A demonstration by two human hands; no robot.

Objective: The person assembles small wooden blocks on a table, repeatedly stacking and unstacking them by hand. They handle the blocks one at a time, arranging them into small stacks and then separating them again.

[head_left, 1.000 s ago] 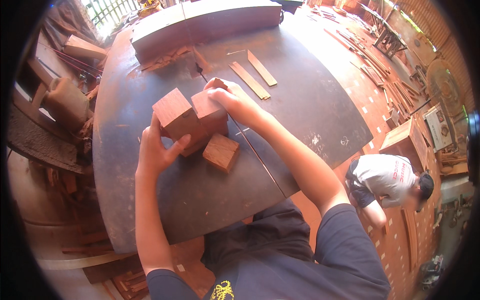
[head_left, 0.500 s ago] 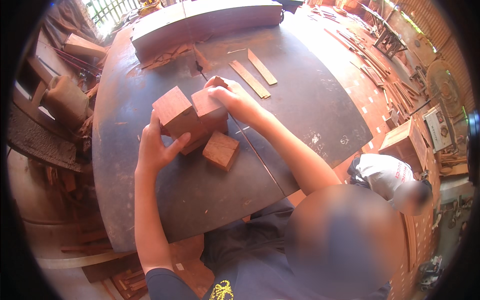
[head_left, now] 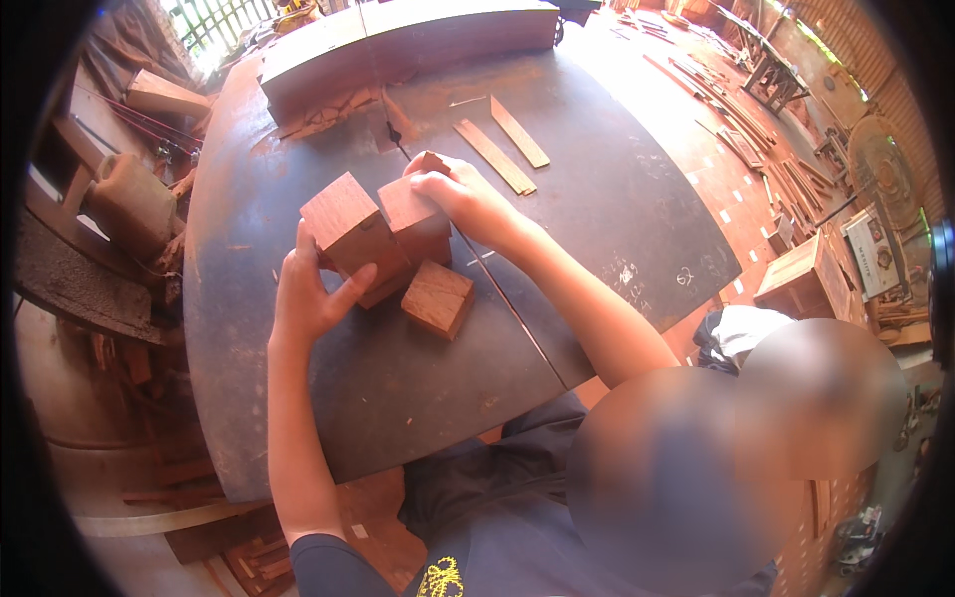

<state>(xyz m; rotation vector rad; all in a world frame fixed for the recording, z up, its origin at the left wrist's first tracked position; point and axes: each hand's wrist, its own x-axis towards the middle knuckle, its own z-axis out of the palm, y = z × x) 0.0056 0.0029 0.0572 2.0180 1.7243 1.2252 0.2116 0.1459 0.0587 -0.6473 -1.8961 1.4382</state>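
Observation:
On a dark metal table, my left hand (head_left: 316, 303) grips a reddish wooden block (head_left: 343, 214), its fingers along the left side and its thumb across the near face. My right hand (head_left: 460, 199) is closed over the far right part of a second wooden block (head_left: 413, 209) that stands right against the first. Some of the right fingertips are hidden behind the wood. More wood shows underneath, but I cannot tell how the pieces are stacked. A loose cube-shaped wooden block (head_left: 438, 298) rests just in front of them, touched by neither hand.
Across the table (head_left: 617, 199) runs a narrow slot (head_left: 517, 323), with a dark fitting (head_left: 395, 134) at its far end. A long wooden beam (head_left: 418, 55) lies at the back. Two thin wooden strips (head_left: 497, 156) lie beyond my right hand. Another person's white shirt (head_left: 746, 333) shows at the right.
Both hands and the blocks stay practically in place. The person at the right has shifted their upper body.

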